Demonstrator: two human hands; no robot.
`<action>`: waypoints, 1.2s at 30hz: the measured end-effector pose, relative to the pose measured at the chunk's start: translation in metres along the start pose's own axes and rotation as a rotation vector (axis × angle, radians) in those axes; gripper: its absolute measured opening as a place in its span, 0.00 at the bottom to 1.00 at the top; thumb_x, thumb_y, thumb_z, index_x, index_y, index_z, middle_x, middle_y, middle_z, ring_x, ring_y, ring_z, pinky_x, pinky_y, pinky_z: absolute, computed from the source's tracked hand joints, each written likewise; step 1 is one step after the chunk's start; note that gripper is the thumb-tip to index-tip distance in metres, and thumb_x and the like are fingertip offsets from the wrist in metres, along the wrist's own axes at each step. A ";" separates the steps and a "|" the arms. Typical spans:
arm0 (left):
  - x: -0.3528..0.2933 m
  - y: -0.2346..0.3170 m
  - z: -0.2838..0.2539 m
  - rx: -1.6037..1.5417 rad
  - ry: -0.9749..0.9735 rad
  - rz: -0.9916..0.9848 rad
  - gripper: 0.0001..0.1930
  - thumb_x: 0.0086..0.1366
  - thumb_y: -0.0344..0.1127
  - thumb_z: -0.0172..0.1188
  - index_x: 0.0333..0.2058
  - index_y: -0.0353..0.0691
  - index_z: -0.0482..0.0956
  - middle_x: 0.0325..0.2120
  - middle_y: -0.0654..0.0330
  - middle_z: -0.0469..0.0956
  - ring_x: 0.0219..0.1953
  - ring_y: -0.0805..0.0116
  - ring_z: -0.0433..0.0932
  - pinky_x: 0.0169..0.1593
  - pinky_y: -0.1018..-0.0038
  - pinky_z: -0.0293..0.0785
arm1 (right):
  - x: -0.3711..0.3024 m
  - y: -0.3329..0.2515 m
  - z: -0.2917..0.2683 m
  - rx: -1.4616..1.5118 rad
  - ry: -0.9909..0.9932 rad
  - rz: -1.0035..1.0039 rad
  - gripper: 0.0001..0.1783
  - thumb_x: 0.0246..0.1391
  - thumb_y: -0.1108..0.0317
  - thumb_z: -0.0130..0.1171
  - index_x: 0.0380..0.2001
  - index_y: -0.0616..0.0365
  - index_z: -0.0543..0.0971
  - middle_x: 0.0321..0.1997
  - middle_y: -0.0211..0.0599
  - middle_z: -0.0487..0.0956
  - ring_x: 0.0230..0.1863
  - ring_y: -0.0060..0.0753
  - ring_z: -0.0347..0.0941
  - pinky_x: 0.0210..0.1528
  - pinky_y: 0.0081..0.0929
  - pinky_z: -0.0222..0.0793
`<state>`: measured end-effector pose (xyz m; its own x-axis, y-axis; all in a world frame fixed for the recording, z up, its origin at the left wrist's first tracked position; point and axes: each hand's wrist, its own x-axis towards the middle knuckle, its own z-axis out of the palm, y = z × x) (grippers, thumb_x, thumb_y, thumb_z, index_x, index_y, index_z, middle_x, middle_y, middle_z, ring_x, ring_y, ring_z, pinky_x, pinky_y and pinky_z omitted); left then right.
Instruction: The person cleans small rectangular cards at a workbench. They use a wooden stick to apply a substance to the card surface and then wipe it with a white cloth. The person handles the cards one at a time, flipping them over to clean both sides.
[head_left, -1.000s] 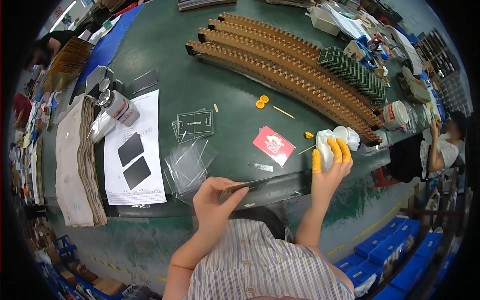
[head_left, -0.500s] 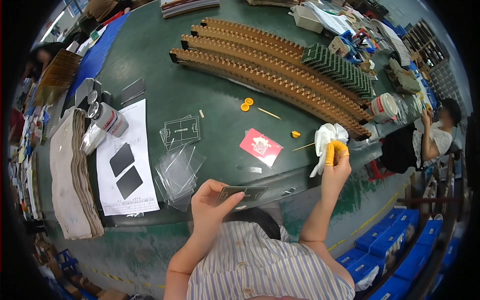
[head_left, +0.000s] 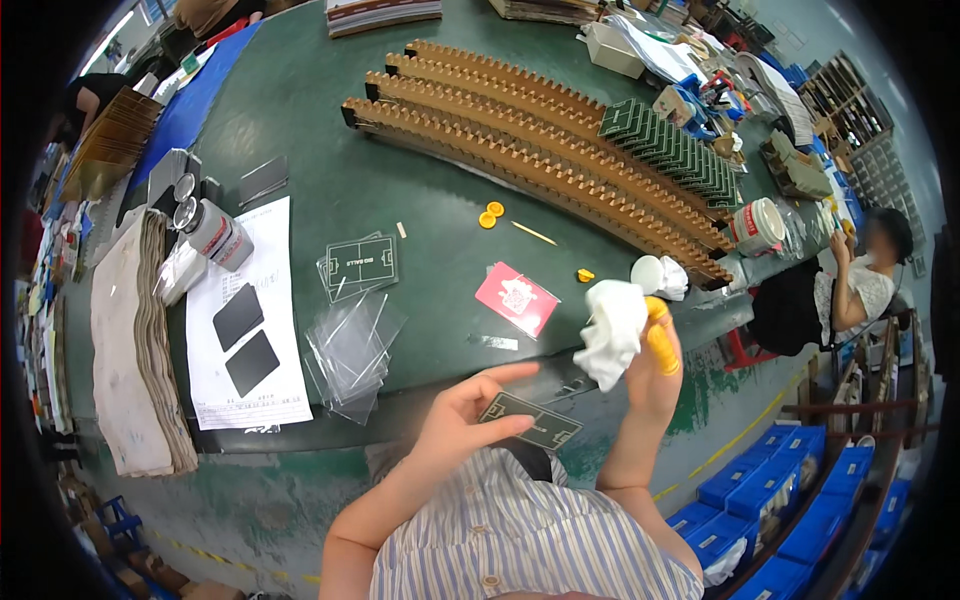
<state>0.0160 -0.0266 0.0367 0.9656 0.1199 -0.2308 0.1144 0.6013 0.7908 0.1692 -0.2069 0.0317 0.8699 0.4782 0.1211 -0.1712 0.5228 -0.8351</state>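
My left hand is at the table's front edge, its thumb pressed on a dark green card with white line markings. The index finger stretches out above the card. In my right hand, which wears yellow finger cots, is a crumpled white cloth, raised just above and right of the card. Beyond the cloth a round white disc and another crumpled white piece sit on the table. A red card lies ahead of my left hand, with loose clear sleeves to its left.
Long slotted wooden racks cross the table, with green cards standing at their right end. A green card stack, yellow finger cots, a wooden stick, a metal-capped bottle and a white tub stand or lie about.
My right hand has brought the white cloth left and nearer to me, uncovering the round white disc. My left hand has shifted right with the green card, which now tilts, and its index finger has straightened.
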 end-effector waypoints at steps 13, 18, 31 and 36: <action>-0.013 0.008 -0.025 0.011 0.029 0.121 0.09 0.48 0.19 0.66 0.23 0.37 0.75 0.45 0.59 0.69 0.47 0.71 0.70 0.50 0.75 0.65 | -0.015 0.028 0.053 -0.142 -0.360 0.372 0.30 0.43 0.65 0.68 0.50 0.61 0.69 0.47 0.32 0.70 0.48 0.28 0.66 0.53 0.26 0.61; -0.022 0.015 -0.032 0.055 0.083 0.152 0.08 0.48 0.20 0.66 0.23 0.36 0.74 0.37 0.63 0.70 0.41 0.74 0.71 0.46 0.78 0.66 | 0.001 0.024 0.056 -0.658 -0.636 0.054 0.21 0.39 0.63 0.70 0.39 0.57 0.79 0.41 0.32 0.70 0.41 0.28 0.68 0.46 0.25 0.64; -0.035 0.011 -0.044 -0.049 0.116 0.036 0.07 0.52 0.25 0.65 0.23 0.37 0.74 0.34 0.65 0.73 0.35 0.78 0.73 0.40 0.81 0.69 | 0.021 0.042 0.055 -0.222 -0.718 0.434 0.09 0.47 0.65 0.62 0.28 0.59 0.77 0.42 0.38 0.72 0.40 0.28 0.68 0.39 0.26 0.64; -0.040 0.017 -0.043 -0.097 0.209 0.001 0.07 0.52 0.26 0.66 0.27 0.37 0.75 0.30 0.63 0.77 0.31 0.79 0.76 0.37 0.81 0.72 | 0.008 0.051 0.078 0.313 -0.534 0.519 0.15 0.56 0.56 0.51 0.28 0.59 0.73 0.39 0.42 0.71 0.41 0.31 0.65 0.41 0.32 0.64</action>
<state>-0.0308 0.0133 0.0352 0.8949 0.2759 -0.3508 0.0807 0.6730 0.7352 0.1318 -0.1213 0.0314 0.3189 0.9455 0.0660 -0.6830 0.2775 -0.6756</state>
